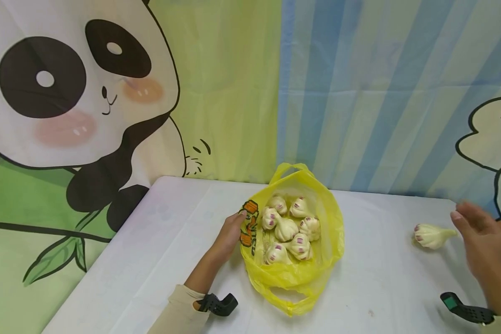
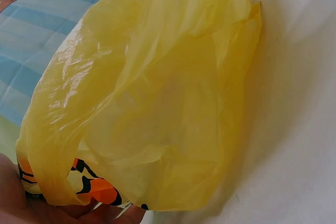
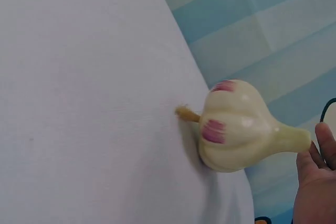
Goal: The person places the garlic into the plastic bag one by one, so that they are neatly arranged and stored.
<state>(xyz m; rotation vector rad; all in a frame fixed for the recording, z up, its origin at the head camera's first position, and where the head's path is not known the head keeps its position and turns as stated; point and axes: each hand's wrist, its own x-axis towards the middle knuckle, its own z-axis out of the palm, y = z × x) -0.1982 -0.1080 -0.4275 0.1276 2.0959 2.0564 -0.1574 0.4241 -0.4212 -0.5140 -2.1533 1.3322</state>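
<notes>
A yellow plastic bag lies mouth-up in the middle of the table, with several garlic bulbs inside. My left hand holds the bag's left edge by the orange-and-black print; in the left wrist view its fingers are partly hidden under the plastic. One more garlic bulb, white with purple patches, is at the right of the table. Beside its stem is my right hand, fingers fairly straight. In the right wrist view, the garlic bulb has its stem end close to the fingers; contact is unclear.
The white-covered table meets a hanging cloth backdrop along its far edge, printed with a panda and blue stripes. Black straps sit on both wrists. The bag's handle loops stick out at front and back.
</notes>
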